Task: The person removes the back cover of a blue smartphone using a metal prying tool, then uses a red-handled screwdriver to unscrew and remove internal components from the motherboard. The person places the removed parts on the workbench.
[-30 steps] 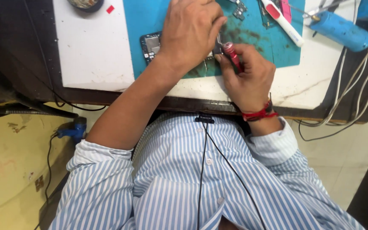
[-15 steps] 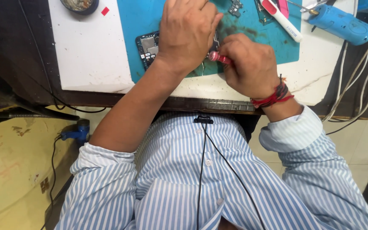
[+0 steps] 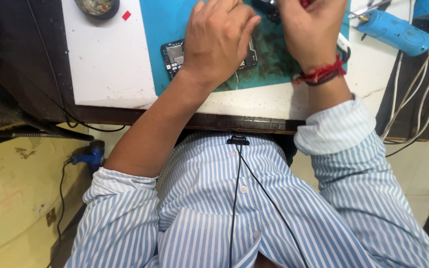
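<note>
Holding that opened dark phone with its circuit board showing (image 3: 175, 55) flat on the teal work mat (image 3: 274, 64) is the bit that matters most right now, and your left hand (image 3: 218, 39) is already doing it: palm down, fingers curled over the phone's middle, so only its left end and a sliver on the right peek out. I'd press evenly rather than pinch, because a board that rocks under a tool tip is how pads get scratched.

Your right hand (image 3: 310, 31), the one with the red thread band at the wrist (image 3: 321, 75), is closed around something red at the top edge of view. I can't make out what it is, most of it is cut off. Whatever it is, I'd rest the heel of that hand on the mat so the tip moves from the fingers, not the whole arm.

Couple of things to watch nearby:
- the blue handheld tool with a metal tip (image 3: 395, 32) lies just right of your working hand on the white bench (image 3: 105, 69), and its cables (image 3: 408, 119) hang off the edge, so don't snag them with your sleeve
- the small round dark dish (image 3: 97, 7) is well off to the left, fine where it is
</note>
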